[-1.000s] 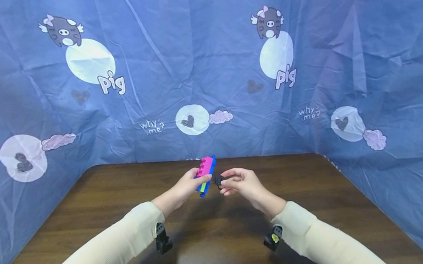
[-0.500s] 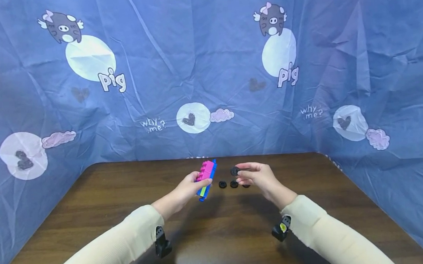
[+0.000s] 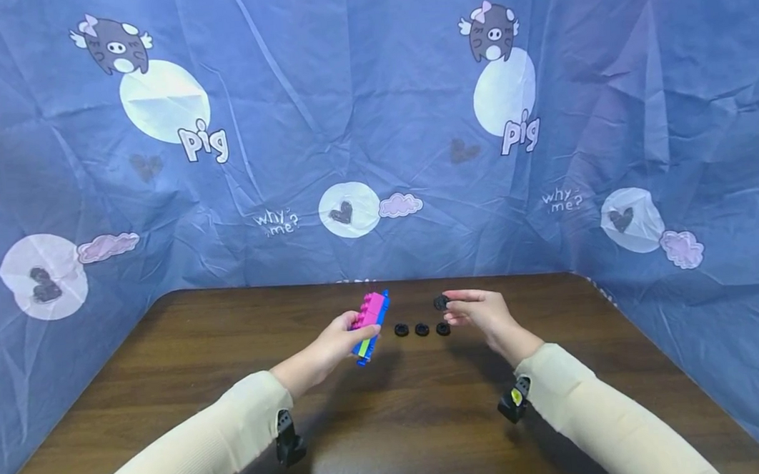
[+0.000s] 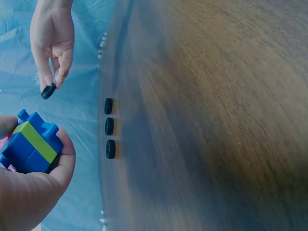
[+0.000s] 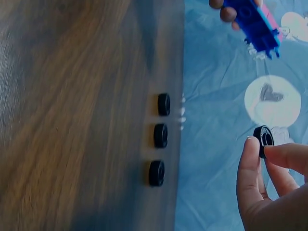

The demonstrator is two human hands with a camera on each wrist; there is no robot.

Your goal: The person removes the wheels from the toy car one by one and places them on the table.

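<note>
My left hand [image 3: 333, 343] grips a block of joined toy bricks [image 3: 372, 315], pink on one side, blue on the other, with a yellow-green stripe between. In the left wrist view the blue bricks [image 4: 30, 156] show small projecting lugs. Between thumb and fingers, my right hand [image 3: 487, 316] pinches a small black toy wheel [image 5: 263, 140], held above the table. Three more black wheels lie in a row on the table between the hands: a left one [image 3: 401, 330], a middle one [image 3: 421, 329] and a right one [image 3: 443, 329], which is nearest the right hand.
The brown wooden table [image 3: 389, 422] ends at a back edge just beyond the wheels. A blue printed cloth [image 3: 373, 123] hangs behind it and along both sides. Each wrist carries a black camera, such as the left one [image 3: 289, 438].
My right hand has moved right, away from the bricks, carrying its wheel. The three wheels on the table have come into sight. The left hand keeps its grip, nearly still.
</note>
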